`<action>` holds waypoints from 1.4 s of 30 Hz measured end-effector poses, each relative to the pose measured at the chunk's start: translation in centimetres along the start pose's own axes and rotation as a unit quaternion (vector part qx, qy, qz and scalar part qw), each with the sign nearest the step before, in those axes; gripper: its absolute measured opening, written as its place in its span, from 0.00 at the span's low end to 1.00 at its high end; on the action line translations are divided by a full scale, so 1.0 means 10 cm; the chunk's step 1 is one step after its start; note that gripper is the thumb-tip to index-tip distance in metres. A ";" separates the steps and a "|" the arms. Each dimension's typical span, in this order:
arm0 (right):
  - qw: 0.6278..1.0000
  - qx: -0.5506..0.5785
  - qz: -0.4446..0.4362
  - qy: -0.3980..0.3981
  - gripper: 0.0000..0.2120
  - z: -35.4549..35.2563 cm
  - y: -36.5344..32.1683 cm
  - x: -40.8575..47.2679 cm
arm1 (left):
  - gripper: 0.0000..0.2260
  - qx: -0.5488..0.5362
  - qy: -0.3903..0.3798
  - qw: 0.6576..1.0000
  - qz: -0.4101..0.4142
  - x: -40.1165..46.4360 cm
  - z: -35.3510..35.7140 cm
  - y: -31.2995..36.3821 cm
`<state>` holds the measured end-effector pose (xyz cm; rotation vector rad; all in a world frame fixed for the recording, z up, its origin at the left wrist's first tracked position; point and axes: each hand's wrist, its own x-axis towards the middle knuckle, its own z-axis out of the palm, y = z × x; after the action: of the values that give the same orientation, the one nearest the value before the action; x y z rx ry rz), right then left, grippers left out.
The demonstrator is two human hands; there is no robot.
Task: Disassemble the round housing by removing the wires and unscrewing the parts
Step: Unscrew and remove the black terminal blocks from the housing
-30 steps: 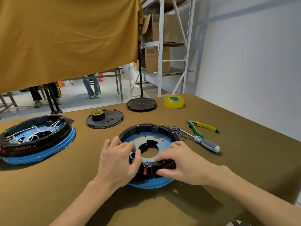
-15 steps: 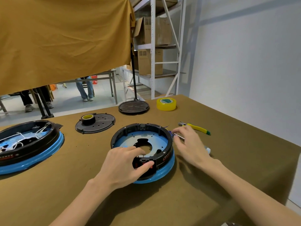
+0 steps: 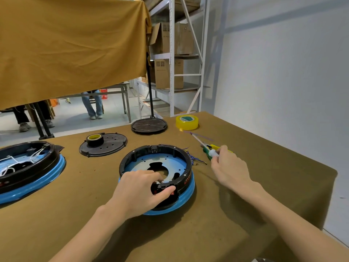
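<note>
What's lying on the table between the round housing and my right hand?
In the head view, a loose bunch of thin blue and purple wires lies on the cloth between the round housing and the right hand, which holds the screwdriver.

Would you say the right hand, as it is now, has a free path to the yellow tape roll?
Probably yes: the right hand already grips the screwdriver, but only bare table lies before the yellow tape roll.

A yellow tape roll (image 3: 187, 122) stands at the far edge of the brown-covered table (image 3: 264, 186), beside a round black stand base (image 3: 149, 125). A black cover plate (image 3: 103, 145) carries a smaller tape roll (image 3: 94, 139). A second round unit (image 3: 26, 167) (white cords inside) lies at left; cardboard boxes (image 3: 170, 72) fill the shelving behind.
</note>
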<state>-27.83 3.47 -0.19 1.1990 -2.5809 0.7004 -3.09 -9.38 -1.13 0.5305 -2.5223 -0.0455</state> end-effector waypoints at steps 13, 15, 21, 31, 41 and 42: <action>0.997 -0.011 -0.078 -0.004 0.39 0.13 -0.12 -0.29 | 0.32 0.046 0.036 0.998 -0.008 -0.06 0.03 0.08; 0.999 -0.021 -0.039 -0.018 0.37 0.17 -0.05 -0.22 | 0.31 0.040 0.030 0.999 -0.013 -0.07 0.03 0.09; 0.989 0.064 0.095 -0.093 0.33 0.29 0.13 0.18 | 0.32 0.026 0.003 1.000 -0.015 -0.05 0.06 0.07; 0.977 0.019 0.130 -0.171 0.31 0.23 -0.09 0.55 | 0.36 0.021 0.028 0.999 -0.023 -0.06 0.06 -0.05; 0.942 0.034 0.152 -0.298 0.08 -0.01 -0.15 0.71 | 0.33 0.037 0.063 0.997 0.001 -0.06 0.11 -0.09; 0.947 0.013 0.136 -0.290 0.10 -0.01 -0.15 0.71 | 0.33 0.037 0.064 0.997 0.002 -0.06 0.12 -0.09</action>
<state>-31.27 -2.07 3.10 1.2096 -3.2799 0.4765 -2.92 -10.07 -2.57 0.5396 -2.4078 0.0811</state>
